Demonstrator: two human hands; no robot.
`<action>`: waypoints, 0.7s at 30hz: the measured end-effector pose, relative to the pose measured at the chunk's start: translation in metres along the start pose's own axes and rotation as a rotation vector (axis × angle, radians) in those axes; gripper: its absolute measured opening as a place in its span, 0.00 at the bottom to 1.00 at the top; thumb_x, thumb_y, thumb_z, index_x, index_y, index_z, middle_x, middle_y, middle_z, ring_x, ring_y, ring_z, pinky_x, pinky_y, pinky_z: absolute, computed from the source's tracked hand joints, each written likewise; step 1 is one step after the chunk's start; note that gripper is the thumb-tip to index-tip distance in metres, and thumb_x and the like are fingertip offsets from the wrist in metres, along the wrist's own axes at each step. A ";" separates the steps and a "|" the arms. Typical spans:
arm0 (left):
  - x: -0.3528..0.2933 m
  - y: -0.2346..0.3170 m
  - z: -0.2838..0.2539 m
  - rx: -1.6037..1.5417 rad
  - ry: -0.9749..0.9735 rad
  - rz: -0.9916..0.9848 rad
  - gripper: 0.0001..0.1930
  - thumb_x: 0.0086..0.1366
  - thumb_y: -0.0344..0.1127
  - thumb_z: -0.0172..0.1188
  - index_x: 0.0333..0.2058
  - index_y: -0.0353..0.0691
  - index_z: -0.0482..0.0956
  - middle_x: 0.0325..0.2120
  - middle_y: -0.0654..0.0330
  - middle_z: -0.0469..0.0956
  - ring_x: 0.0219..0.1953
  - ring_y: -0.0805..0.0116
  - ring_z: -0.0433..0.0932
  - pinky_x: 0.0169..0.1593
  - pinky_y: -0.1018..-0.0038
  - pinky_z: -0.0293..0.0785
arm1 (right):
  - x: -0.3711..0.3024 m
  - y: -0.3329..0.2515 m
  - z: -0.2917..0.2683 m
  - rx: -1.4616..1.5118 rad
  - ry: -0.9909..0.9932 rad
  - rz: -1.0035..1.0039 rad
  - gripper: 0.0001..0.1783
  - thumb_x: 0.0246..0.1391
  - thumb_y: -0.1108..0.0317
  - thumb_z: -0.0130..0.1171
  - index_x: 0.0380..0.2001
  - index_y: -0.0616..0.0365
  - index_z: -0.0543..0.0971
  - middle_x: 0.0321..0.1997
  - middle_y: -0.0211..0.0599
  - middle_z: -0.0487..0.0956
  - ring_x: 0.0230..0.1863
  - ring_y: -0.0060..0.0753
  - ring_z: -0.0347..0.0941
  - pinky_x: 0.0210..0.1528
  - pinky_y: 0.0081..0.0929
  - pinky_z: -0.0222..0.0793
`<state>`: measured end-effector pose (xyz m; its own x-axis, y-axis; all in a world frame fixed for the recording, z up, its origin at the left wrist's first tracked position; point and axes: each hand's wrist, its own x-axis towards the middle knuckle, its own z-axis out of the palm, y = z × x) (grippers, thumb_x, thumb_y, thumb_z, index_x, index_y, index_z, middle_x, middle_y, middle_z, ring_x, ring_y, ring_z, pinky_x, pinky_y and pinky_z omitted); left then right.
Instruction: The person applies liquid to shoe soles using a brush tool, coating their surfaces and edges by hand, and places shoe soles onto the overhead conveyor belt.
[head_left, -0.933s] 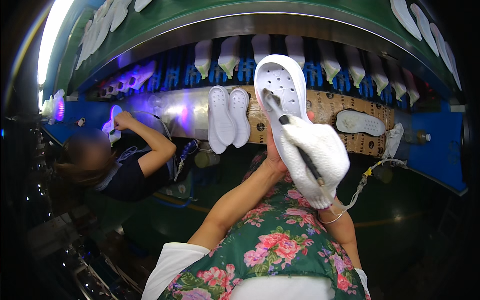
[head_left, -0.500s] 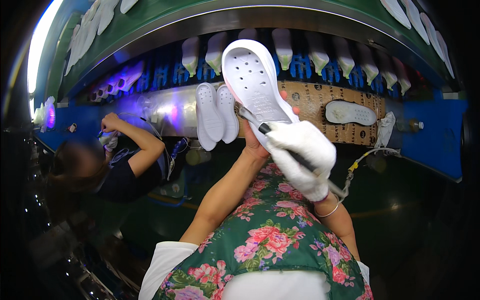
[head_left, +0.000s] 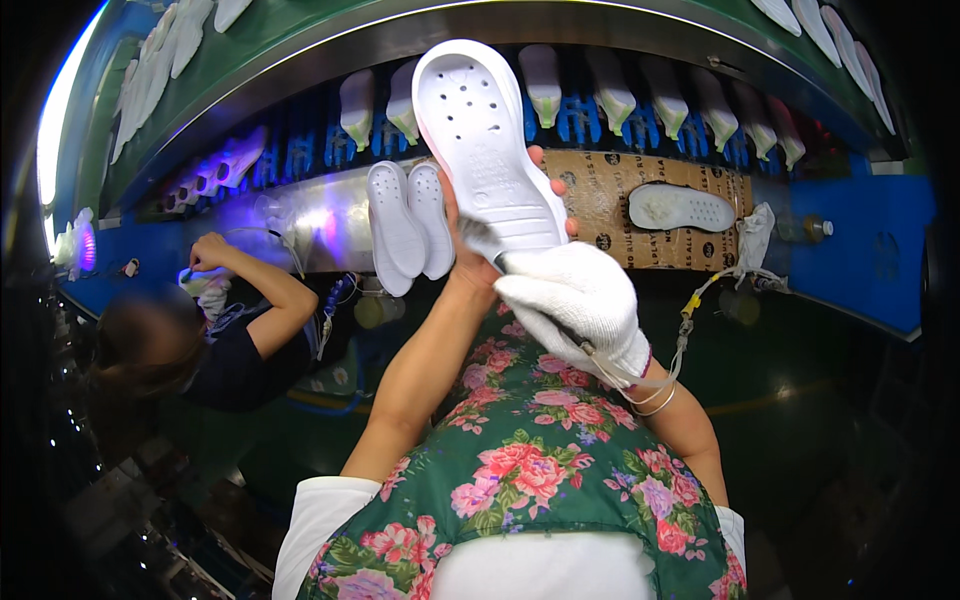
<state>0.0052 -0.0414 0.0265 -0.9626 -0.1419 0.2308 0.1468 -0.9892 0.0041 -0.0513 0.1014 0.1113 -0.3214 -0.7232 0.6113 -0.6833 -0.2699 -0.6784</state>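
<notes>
A white shoe sole (head_left: 500, 190) with small holes in its far, wider part is held up over the bench edge. My bare left hand (head_left: 470, 270) supports it from beneath, with fingertips showing along its right edge. In my right hand (head_left: 580, 300), covered by a white knitted glove, a brush is gripped. The brush's bristles (head_left: 482, 238) lie at the lower left edge of the sole, close to my left thumb. Most of the brush handle is hidden by the glove. A thin hose runs beside my right wrist.
Two white soles (head_left: 395, 230) lie left of my hands on the bench. Another sole (head_left: 685, 208) rests on printed cardboard (head_left: 600, 168), near a white cloth (head_left: 757, 235). White shoe forms (head_left: 610, 85) hang in a row behind. A co-worker (head_left: 240, 330) works at the left.
The held sole has moved a little farther away and left. The brush has shifted along its left edge toward the near end. The whole view has drifted slightly.
</notes>
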 end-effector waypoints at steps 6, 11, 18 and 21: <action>0.000 0.011 0.012 0.159 0.109 0.087 0.53 0.60 0.76 0.53 0.71 0.42 0.54 0.59 0.43 0.68 0.52 0.41 0.75 0.49 0.42 0.79 | 0.005 0.009 -0.021 0.107 -0.009 0.194 0.15 0.46 0.78 0.69 0.41 0.55 0.86 0.40 0.40 0.86 0.37 0.41 0.83 0.39 0.33 0.77; 0.001 0.027 0.013 0.153 0.125 -0.051 0.54 0.56 0.72 0.62 0.71 0.43 0.55 0.59 0.48 0.67 0.49 0.44 0.71 0.48 0.49 0.73 | -0.013 -0.001 -0.011 0.294 -0.163 0.163 0.15 0.45 0.77 0.71 0.39 0.54 0.86 0.39 0.37 0.86 0.35 0.37 0.83 0.38 0.31 0.76; 0.012 0.032 0.013 0.108 0.039 -0.182 0.53 0.56 0.71 0.60 0.69 0.39 0.59 0.54 0.39 0.68 0.40 0.49 0.74 0.38 0.60 0.71 | -0.007 -0.002 -0.013 0.001 -0.084 -0.019 0.16 0.42 0.77 0.72 0.39 0.55 0.86 0.41 0.42 0.85 0.35 0.42 0.82 0.37 0.35 0.77; 0.018 0.034 0.011 0.053 -0.097 -0.223 0.50 0.58 0.68 0.59 0.69 0.39 0.60 0.56 0.36 0.67 0.43 0.45 0.75 0.41 0.57 0.73 | -0.015 -0.018 -0.012 0.164 -0.177 0.054 0.16 0.43 0.78 0.72 0.39 0.54 0.86 0.41 0.39 0.86 0.35 0.39 0.82 0.38 0.33 0.76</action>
<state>-0.0048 -0.0777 0.0419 -0.9465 0.0861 0.3112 -0.0521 -0.9919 0.1161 -0.0422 0.1253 0.1190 -0.2244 -0.8356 0.5014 -0.5482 -0.3171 -0.7739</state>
